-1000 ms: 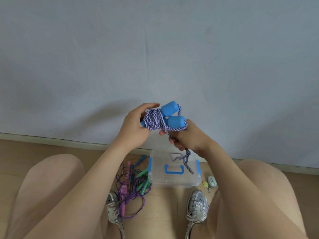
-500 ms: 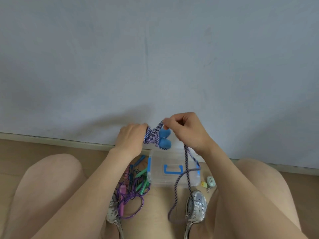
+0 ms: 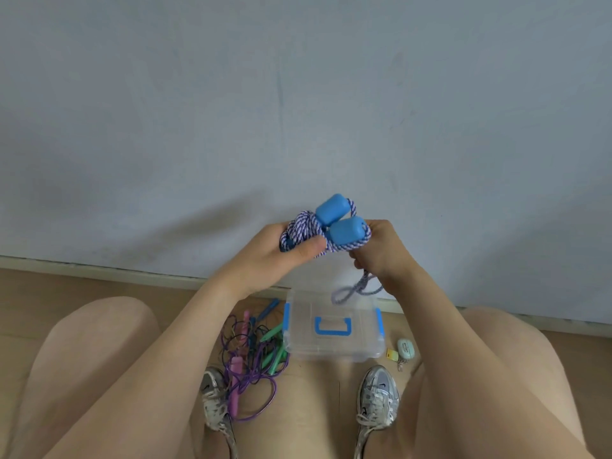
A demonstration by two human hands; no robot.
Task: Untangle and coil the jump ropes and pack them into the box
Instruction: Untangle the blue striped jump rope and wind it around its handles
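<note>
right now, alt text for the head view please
A left hand and right hand hold a coiled purple-white jump rope with blue handles, its tail dangling over a closed clear box on the floor. Tangled ropes lie beside it.

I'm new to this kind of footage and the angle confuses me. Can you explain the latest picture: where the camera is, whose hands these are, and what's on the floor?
There is no machine here: a person wears a wide-angle camera on the head, so you look down past their own arms and knees. The left hand and right hand together grip a blue-handled jump rope, its purple-and-white cord wrapped about its two handles, with a loose loop hanging under the right hand. Below, on the wooden floor, sits a clear box with blue clips, lid shut. Left of it lies a tangle of other ropes with pink and green handles; right of it, a small mint-coloured item. The person's shoes show at the bottom.
</note>
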